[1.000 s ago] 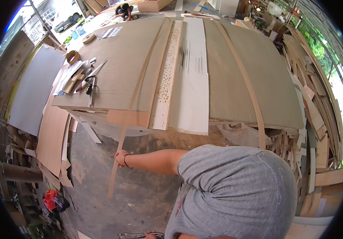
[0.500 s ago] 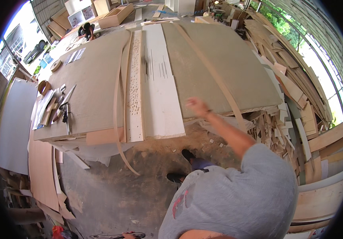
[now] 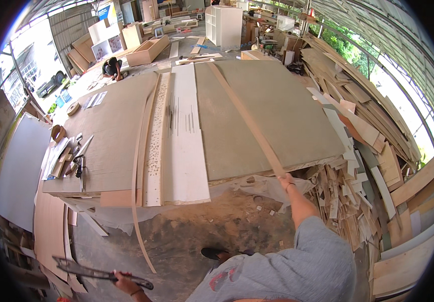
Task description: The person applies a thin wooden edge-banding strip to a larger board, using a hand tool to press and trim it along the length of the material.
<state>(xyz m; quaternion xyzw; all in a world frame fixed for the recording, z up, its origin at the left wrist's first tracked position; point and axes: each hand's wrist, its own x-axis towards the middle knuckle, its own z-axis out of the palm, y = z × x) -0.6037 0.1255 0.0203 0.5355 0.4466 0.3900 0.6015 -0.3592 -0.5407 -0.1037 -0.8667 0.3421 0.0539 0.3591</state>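
My right hand (image 3: 287,181) is closed on the near end of a long, thin wood-coloured strip (image 3: 248,121), at the front edge of the big board-topped table (image 3: 272,90). The strip runs back over the tabletop to its far edge. Low at the left, my left hand (image 3: 125,283) grips a long black tool (image 3: 88,270) with openings in its frame; its exact kind is unclear. A second thin strip (image 3: 137,221) lies along the table and hangs over the front edge toward the floor. Beside it are a speckled narrow board (image 3: 155,151) and a white panel (image 3: 184,156) with dark streaks.
Tools and small wood pieces (image 3: 63,163) lie at the table's left, near rolls of banding (image 3: 58,133). Stacked boards and offcuts (image 3: 348,186) crowd the right side. A person (image 3: 112,68) crouches beyond the table. A white cabinet (image 3: 224,26) stands behind.
My right hand has moved right and closed on the strip's near end. My left hand has come further into view with the black tool. The view has tilted up.
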